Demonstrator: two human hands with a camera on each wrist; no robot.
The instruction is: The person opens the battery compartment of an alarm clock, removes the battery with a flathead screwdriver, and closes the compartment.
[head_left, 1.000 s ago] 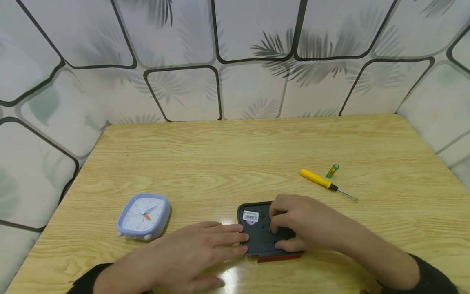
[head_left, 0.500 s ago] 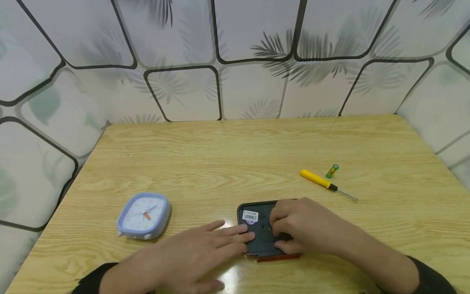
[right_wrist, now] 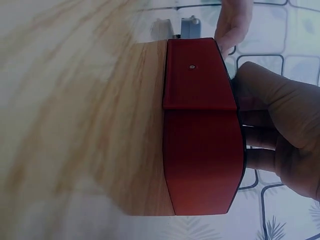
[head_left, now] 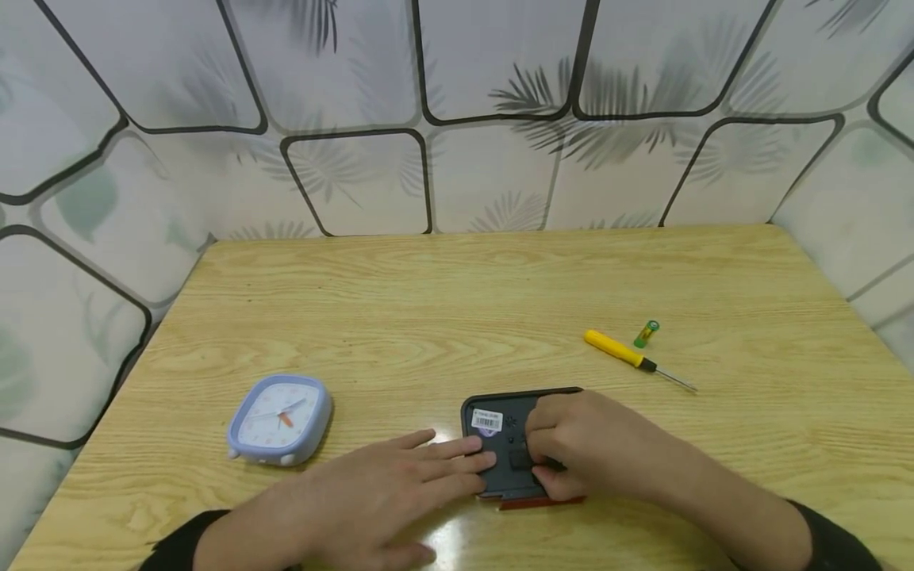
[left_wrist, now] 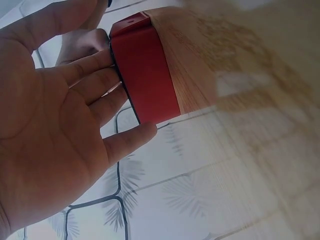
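Note:
A red, box-shaped device [left_wrist: 150, 75] lies with its black back [head_left: 500, 468] facing up, a white barcode label [head_left: 487, 419] near its upper left corner. My left hand [head_left: 385, 492] spreads its fingers, and their tips rest on the back's left edge. Across the right half of the back, my right hand [head_left: 585, 444] has curled fingers and a thumb drawn in toward them. They pinch at a small black cover [head_left: 521, 460], which shows as a dark patch by the fingertips. The right wrist view shows the device's red side [right_wrist: 202, 155]; the right fingertips are hidden behind it.
A light blue alarm clock [head_left: 281, 419] sits face up at the left. Beyond the right hand lie a yellow-handled screwdriver [head_left: 617, 347] and a small green battery [head_left: 646, 333]. A patterned backdrop [head_left: 493, 174] rises behind the wooden table [head_left: 400, 309].
The right hand's thumb and fingers have drawn together and shifted slightly down, and a dark patch now shows by the fingertips. The left fingers have moved slightly farther onto the back.

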